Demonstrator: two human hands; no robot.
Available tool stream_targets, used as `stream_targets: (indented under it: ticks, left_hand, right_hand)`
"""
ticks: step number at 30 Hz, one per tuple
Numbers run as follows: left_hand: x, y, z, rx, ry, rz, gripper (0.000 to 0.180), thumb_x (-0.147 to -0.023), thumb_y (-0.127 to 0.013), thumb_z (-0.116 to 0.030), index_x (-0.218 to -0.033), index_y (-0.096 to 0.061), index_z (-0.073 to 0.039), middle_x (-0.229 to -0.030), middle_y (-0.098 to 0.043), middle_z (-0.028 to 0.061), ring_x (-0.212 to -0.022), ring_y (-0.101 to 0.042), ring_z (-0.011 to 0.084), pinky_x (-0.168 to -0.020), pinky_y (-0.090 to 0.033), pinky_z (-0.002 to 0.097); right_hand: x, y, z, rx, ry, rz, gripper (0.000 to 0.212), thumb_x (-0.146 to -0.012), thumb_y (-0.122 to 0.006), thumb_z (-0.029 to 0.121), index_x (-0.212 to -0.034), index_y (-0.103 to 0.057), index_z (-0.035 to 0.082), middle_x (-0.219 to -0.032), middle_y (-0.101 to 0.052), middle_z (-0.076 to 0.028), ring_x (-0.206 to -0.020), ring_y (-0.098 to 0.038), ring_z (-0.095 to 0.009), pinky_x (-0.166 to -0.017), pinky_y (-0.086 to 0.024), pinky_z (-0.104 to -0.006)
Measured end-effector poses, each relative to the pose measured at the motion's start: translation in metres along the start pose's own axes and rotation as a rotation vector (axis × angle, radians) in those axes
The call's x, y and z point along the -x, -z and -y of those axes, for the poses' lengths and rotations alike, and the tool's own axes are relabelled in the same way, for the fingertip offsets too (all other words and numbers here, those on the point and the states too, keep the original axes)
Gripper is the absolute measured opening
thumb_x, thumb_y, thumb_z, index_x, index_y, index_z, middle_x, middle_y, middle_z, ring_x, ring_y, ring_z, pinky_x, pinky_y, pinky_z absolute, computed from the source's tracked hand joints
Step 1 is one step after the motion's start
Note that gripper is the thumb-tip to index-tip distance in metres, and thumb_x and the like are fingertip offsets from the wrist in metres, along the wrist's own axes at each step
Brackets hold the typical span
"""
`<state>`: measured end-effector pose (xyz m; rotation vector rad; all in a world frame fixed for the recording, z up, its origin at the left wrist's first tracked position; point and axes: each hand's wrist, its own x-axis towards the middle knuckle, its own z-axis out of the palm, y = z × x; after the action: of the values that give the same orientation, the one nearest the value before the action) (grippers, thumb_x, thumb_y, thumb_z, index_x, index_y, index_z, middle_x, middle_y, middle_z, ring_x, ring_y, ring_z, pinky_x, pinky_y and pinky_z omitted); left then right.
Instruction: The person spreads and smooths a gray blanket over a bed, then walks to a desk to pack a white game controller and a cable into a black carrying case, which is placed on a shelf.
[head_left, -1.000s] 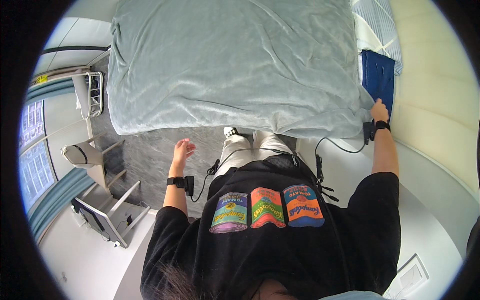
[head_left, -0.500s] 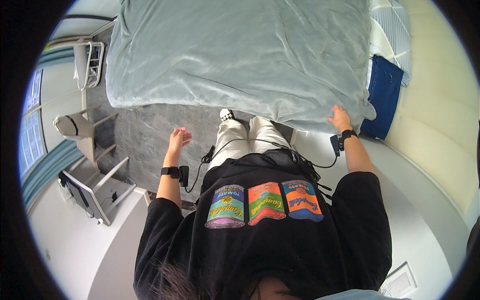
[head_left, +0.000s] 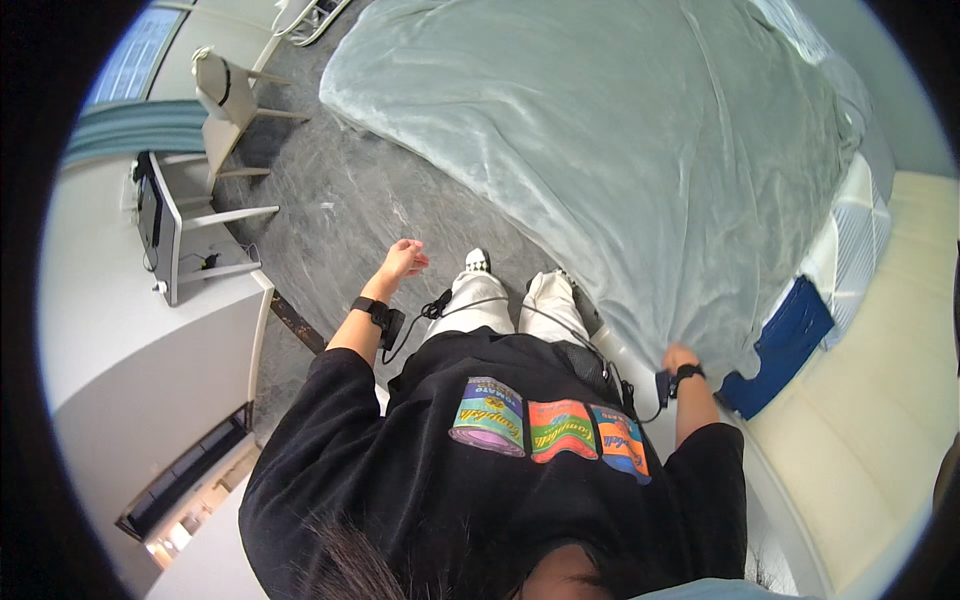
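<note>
A fluffy grey-green blanket [head_left: 600, 130] covers the bed, with its near edge running at a slant toward my right side. At its near right corner, my right hand [head_left: 681, 357] is closed on the blanket's edge, and folds in the fabric run toward it. The fingertips are blurred and partly lost against the cloth. My left hand [head_left: 404, 260] hangs in the air above the grey floor, holding nothing, its fingers loosely bent and apart.
A dark blue flat piece [head_left: 785, 345] and striped bedding [head_left: 850, 250] lie beside the blanket, near the cream headboard [head_left: 900, 350]. At the left stand a white chair [head_left: 222, 110] and a white table [head_left: 185, 235]. A cable [head_left: 470, 303] runs across my waist between both wrists.
The view has turned, so the bed sits farther right and slants. My right hand has come nearer my body, drawing the blanket's corner along. The left hand remains in the air.
</note>
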<state>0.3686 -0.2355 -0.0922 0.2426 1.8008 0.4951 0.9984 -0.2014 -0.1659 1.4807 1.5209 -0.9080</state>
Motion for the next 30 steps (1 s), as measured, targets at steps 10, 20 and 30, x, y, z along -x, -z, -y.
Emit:
stream_targets:
  ticks: [10, 20, 30]
  left_hand:
    - [-0.014, 0.08, 0.022, 0.171, -0.068, -0.009, 0.022, -0.086, -0.051, -0.029, -0.099, -0.049, -0.011, -0.083, -0.062, 0.0049, -0.08, -0.061, 0.0183, -0.076, -0.044, 0.0378]
    - [-0.025, 0.26, 0.102, 0.398, -0.145, -0.178, 0.018, -0.087, -0.047, -0.025, -0.099, -0.05, -0.01, -0.078, -0.063, 0.0039, -0.068, -0.06, 0.0138, -0.062, -0.045, 0.0306]
    - [-0.003, 0.349, 0.195, 0.735, -0.081, -0.443, 0.021, -0.088, -0.047, -0.025, -0.101, -0.05, -0.009, -0.079, -0.063, 0.0064, -0.068, -0.061, 0.0158, -0.056, -0.046, 0.0291]
  right_hand:
    - [-0.025, 0.087, 0.107, -0.535, 0.168, -0.435, 0.022, -0.082, -0.048, 0.011, -0.1, -0.057, 0.003, -0.066, -0.063, -0.011, -0.051, -0.06, -0.02, -0.048, -0.048, -0.0317]
    - [-0.057, 0.15, 0.311, -0.361, 0.466, -0.418, 0.027, -0.082, -0.048, 0.009, -0.106, -0.056, 0.0, -0.072, -0.065, -0.013, -0.06, -0.062, -0.018, -0.056, -0.05, -0.0302]
    - [-0.064, 0.273, 0.49, -0.447, 0.502, -0.293, 0.024, -0.087, -0.046, 0.014, -0.108, -0.053, 0.004, -0.074, -0.064, -0.012, -0.057, -0.06, -0.015, -0.048, -0.046, -0.0265]
